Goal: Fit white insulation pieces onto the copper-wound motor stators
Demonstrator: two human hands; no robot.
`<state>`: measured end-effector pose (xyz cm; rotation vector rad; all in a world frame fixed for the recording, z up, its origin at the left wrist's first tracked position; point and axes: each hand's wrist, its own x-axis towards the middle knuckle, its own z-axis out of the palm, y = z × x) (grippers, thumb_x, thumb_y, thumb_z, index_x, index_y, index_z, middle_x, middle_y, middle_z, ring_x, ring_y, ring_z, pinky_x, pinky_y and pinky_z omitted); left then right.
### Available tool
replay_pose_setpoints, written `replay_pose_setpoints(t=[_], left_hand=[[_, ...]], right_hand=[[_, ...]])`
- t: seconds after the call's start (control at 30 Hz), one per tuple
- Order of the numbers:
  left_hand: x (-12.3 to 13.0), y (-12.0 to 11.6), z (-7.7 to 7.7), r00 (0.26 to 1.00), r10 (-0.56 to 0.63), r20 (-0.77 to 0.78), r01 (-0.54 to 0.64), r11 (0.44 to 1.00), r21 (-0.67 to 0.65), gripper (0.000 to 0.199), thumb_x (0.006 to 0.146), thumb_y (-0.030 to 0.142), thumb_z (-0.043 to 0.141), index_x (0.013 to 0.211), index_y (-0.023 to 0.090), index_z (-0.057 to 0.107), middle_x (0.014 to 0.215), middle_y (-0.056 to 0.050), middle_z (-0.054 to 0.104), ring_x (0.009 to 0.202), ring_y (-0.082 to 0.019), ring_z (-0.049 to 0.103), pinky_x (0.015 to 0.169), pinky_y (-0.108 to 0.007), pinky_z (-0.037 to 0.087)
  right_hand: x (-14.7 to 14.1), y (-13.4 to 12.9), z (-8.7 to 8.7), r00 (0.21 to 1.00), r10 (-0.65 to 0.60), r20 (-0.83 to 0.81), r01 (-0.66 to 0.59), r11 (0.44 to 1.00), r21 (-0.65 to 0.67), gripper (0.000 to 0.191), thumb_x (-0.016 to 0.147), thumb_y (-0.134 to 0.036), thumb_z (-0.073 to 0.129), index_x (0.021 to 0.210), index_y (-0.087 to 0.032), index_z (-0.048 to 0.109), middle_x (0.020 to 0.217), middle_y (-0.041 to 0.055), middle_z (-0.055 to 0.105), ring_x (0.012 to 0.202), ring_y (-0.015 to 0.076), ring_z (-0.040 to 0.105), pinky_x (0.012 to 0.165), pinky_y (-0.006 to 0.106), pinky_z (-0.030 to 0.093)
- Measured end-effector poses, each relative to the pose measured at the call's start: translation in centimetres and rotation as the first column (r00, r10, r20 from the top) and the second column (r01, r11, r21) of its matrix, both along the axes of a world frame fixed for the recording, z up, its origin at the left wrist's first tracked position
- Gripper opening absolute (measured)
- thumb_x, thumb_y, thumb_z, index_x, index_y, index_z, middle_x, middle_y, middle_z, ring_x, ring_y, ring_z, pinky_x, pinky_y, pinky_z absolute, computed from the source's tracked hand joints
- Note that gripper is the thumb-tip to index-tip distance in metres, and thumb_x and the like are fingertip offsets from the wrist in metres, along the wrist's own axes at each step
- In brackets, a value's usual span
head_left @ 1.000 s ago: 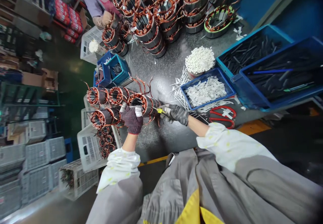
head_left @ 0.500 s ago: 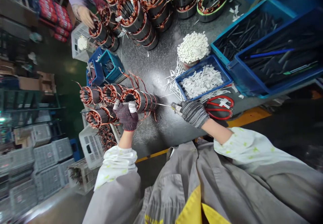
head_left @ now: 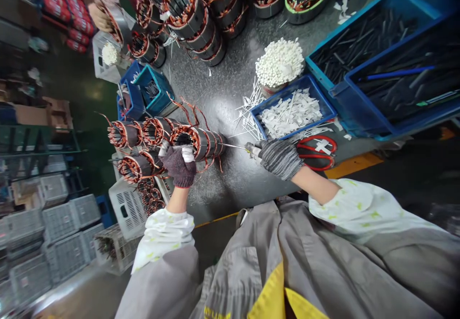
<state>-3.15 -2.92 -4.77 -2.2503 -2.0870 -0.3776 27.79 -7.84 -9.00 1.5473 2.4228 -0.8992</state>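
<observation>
Copper-wound metal rings [head_left: 208, 145] lie on their side as a row on the grey table [head_left: 237, 180]. At the open left end of this row is my left hand [head_left: 179, 165], in a dark glove with white-wrapped fingertips; its fingers are curled, and what they pinch is too small to make out. My right hand [head_left: 278, 158], in a grey striped glove, is closed on a thin metal rod [head_left: 234, 146]. The rod reaches leftward to the right end of the rings. Red-handled scissors [head_left: 316, 152] lie beside my right wrist.
Blue tray [head_left: 332, 116] of white pieces, white sticks [head_left: 279, 62] and blue bins [head_left: 345, 86] stand at the right. Stacked wound rings [head_left: 194, 22] stand at the back. A co-worker's hand [head_left: 100, 17] is at upper left, above a grey crate [head_left: 102, 67].
The co-worker's hand has lifted a wound ring up and to the left. My hands keep nearly the same places at the row. The whole view has shifted slightly.
</observation>
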Motion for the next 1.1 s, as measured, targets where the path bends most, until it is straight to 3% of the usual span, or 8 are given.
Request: replay_pose_setpoints(t=[0.23, 0.33, 0.4, 0.5, 0.6, 0.73, 0.9, 1.1], left_hand=[[-0.6, 0.1, 0.2, 0.998, -0.052, -0.037, 0.053, 0.999, 0.011, 0.05, 0.093, 0.052, 0.03, 0.07, 0.024, 0.065, 0.074, -0.009, 0.067, 0.104, -0.031, 0.065, 0.116, -0.056, 0.035], [-0.7, 0.2, 0.5, 0.996, -0.083, -0.044, 0.083, 0.997, 0.008, 0.051, 0.094, 0.051, 0.029, 0.07, 0.024, 0.064, 0.074, -0.009, 0.067, 0.1, -0.03, 0.066, 0.117, -0.055, 0.034], [-0.7, 0.4, 0.8, 0.994, -0.097, -0.046, 0.097, 0.995, 0.002, 0.05, 0.094, 0.049, 0.029, 0.07, 0.024, 0.064, 0.075, -0.01, 0.067, 0.098, -0.03, 0.066, 0.116, -0.056, 0.036], [-0.7, 0.9, 1.1, 0.993, -0.106, -0.049, 0.105, 0.994, -0.01, 0.049, 0.095, 0.046, 0.029, 0.071, 0.023, 0.064, 0.078, -0.011, 0.069, 0.095, -0.03, 0.066, 0.114, -0.057, 0.038], [-0.8, 1.4, 1.5, 0.993, -0.109, -0.053, 0.107, 0.994, -0.033, 0.047, 0.095, 0.046, 0.031, 0.071, 0.022, 0.064, 0.082, -0.014, 0.071, 0.099, -0.032, 0.065, 0.113, -0.059, 0.038], [-1.1, 1.9, 3.5, 0.986, -0.157, -0.052, 0.147, 0.978, -0.15, 0.049, 0.096, 0.048, 0.033, 0.071, 0.021, 0.066, 0.082, -0.012, 0.074, 0.1, -0.031, 0.067, 0.116, -0.059, 0.037], [0.7, 2.4, 6.3, 0.958, -0.268, -0.098, 0.217, 0.908, -0.358, 0.051, 0.098, 0.058, 0.037, 0.096, 0.023, 0.075, 0.093, -0.005, 0.079, 0.106, -0.029, 0.07, 0.124, -0.06, 0.023], [3.4, 2.6, 4.7, 0.928, -0.246, -0.281, 0.128, 0.916, -0.379, 0.053, 0.087, 0.068, 0.054, 0.107, 0.025, 0.076, 0.102, -0.011, 0.079, 0.119, -0.038, 0.066, 0.121, -0.064, 0.02]], right_hand=[[-0.1, 1.2, -0.8, 0.998, -0.008, -0.061, 0.007, 1.0, -0.019, 0.05, 0.107, -0.036, 0.031, 0.15, -0.024, 0.056, 0.121, 0.0183, 0.07, 0.105, 0.0318, 0.065, 0.078, 0.039, 0.045], [-1.6, 1.7, -1.9, 0.965, -0.169, -0.198, 0.148, 0.982, -0.118, 0.043, 0.105, -0.033, 0.041, 0.141, -0.022, 0.063, 0.119, 0.0173, 0.071, 0.106, 0.0294, 0.066, 0.083, 0.038, 0.048], [-3.2, 1.9, -2.8, 0.848, -0.392, -0.357, 0.268, 0.898, -0.35, 0.038, 0.104, -0.034, 0.047, 0.134, -0.02, 0.066, 0.115, 0.0146, 0.074, 0.099, 0.0246, 0.069, 0.08, 0.033, 0.051], [-5.5, 2.0, -3.6, 0.655, -0.616, -0.438, 0.249, 0.723, -0.644, 0.04, 0.108, -0.037, 0.039, 0.128, -0.018, 0.067, 0.095, 0.0095, 0.078, 0.07, 0.0156, 0.069, 0.062, 0.025, 0.053], [-6.5, 1.8, -3.7, 0.618, -0.645, -0.45, 0.207, 0.686, -0.697, 0.045, 0.109, -0.038, 0.033, 0.124, -0.014, 0.067, 0.083, 0.0083, 0.077, 0.057, 0.0129, 0.065, 0.054, 0.023, 0.052], [-5.0, -0.1, -3.3, 0.701, -0.548, -0.456, 0.261, 0.793, -0.551, 0.041, 0.106, -0.039, 0.041, 0.134, -0.019, 0.064, 0.108, 0.0107, 0.077, 0.084, 0.0178, 0.072, 0.075, 0.028, 0.056], [-2.7, -4.1, -3.4, 0.947, -0.285, -0.145, 0.256, 0.947, -0.194, 0.047, 0.107, -0.037, 0.036, 0.147, -0.021, 0.055, 0.134, 0.0208, 0.065, 0.103, 0.0288, 0.07, 0.083, 0.038, 0.052], [-3.7, -4.0, -4.7, 0.981, -0.158, -0.11, 0.143, 0.98, -0.136, 0.049, 0.107, -0.027, 0.031, 0.153, -0.024, 0.048, 0.134, 0.0202, 0.065, 0.106, 0.0266, 0.068, 0.086, 0.038, 0.052]])
